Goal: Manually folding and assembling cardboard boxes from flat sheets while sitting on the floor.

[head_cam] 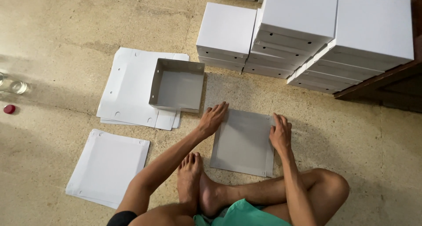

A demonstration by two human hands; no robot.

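Head view, looking down at a person seated cross-legged on a speckled beige stone floor point(66, 32). A flat grey cardboard box blank point(243, 142) is laid on the floor directly in front of the crossed legs. The left hand point(212, 118) is pressed on the blank's upper left corner, fingers extended and held close together, palm down; nothing is gripped. The right hand point(280, 133) is set on the blank's right edge, fingers curled downward onto the side flap; whether the flap is pinched cannot be told. A folded open grey cardboard tray point(178, 85) is seen just beyond the left hand, resting partly on a stack of flat white cardboard sheets point(127, 89). A second pile of flat white sheets point(107, 166) lies at lower left. Stacks of closed white boxes point(303, 37) are ranged at upper right.
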